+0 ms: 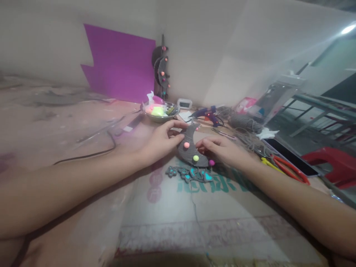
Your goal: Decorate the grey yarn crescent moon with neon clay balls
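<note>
A crescent moon ornament (189,154) wrapped in grey yarn lies on the printed cardboard (164,218). Small pom-poms dot it, among them an orange one (186,145), a yellow-green one (196,158) and a purple one (211,162) at its tip. My left hand (166,140) grips the crescent's upper left edge between thumb and fingers. At the inner curve, my right hand (216,146) has its fingers curled in a pinch; what they hold, if anything, is hidden. Below the crescent sits a row of grey yarn shapes with turquoise fillings (190,174).
Behind the hands stand a metal bowl (161,118) of colourful pieces, a small white digital clock (184,104) and a blue glue gun (207,113). Rightward are grey yarn (244,122), a phone (290,155) and red-and-yellow-handled scissors (289,170). A similar crescent hanging (160,68) is against the wall.
</note>
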A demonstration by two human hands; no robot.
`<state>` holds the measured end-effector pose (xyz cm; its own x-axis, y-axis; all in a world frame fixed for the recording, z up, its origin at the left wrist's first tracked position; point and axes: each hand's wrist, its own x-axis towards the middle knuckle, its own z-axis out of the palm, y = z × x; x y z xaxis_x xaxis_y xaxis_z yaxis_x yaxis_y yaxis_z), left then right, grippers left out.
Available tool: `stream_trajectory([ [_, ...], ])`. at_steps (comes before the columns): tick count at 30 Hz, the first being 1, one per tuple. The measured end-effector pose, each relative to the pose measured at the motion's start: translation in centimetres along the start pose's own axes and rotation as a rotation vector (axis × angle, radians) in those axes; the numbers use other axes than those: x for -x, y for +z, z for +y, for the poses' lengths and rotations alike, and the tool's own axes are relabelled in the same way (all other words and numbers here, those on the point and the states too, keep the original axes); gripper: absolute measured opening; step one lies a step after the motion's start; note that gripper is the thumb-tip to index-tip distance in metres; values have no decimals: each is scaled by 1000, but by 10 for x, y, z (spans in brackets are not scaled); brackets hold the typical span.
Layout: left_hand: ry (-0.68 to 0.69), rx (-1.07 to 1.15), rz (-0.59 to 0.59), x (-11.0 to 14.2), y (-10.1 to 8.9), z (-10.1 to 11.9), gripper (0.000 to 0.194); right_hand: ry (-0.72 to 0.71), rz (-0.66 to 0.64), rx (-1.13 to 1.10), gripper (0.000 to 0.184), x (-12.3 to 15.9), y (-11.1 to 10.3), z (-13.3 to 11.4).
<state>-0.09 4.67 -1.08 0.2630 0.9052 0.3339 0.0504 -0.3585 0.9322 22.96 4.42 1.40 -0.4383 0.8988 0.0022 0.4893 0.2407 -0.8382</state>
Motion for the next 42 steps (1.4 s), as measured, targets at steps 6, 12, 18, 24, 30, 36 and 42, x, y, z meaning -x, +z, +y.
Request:
stream_trajectory([
  [6,57,-75,-22,4,4,0,31,10,-16,-122,37,1,16,-3],
  [12,82,-26,-48,2,5,-1,36,78,1,-183,30,4,22,-5],
  [18,56,-110,-152,-1,4,1,28,94,76,-271,32,4,23,0],
  [24,-14,-196,-207,1,3,2,37,68,134,-304,33,5,24,-2],
  [30,-7,-203,-258,1,3,-1,41,62,147,-260,34,7,26,-5],
  [36,-29,-160,-252,-1,3,-3,36,-9,144,-130,32,6,26,-4],
  [42,-30,-164,-244,-1,2,-2,38,-35,132,-102,29,6,25,-3],
])
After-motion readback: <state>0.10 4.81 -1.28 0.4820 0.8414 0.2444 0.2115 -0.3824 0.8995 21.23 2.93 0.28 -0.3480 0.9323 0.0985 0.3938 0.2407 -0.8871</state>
